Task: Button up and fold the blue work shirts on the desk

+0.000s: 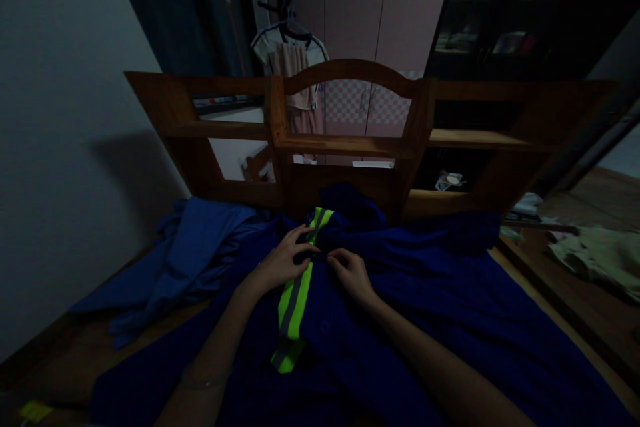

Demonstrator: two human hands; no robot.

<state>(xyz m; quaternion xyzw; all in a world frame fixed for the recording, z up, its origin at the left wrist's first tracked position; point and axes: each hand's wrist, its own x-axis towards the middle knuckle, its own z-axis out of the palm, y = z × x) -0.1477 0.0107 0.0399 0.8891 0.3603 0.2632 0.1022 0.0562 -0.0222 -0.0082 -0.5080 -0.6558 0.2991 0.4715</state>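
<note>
A dark blue work garment [425, 307] with a yellow-green reflective stripe [296, 293] lies spread on a wooden bed before me. My left hand [285, 259] rests on the stripe near the collar, its fingers pinching the fabric. My right hand [350, 270] is just to the right of it, fingers curled onto the same fabric fold. The two hands almost touch. The dim light hides what lies between the fingertips beyond the cloth.
A lighter blue garment [185, 260] lies crumpled at the left. The wooden headboard with shelves [350, 143] stands behind. Clothes hang on a hanger [293, 53] beyond it. A pale cloth [600, 253] lies on the floor at the right. A white wall [60, 147] closes the left.
</note>
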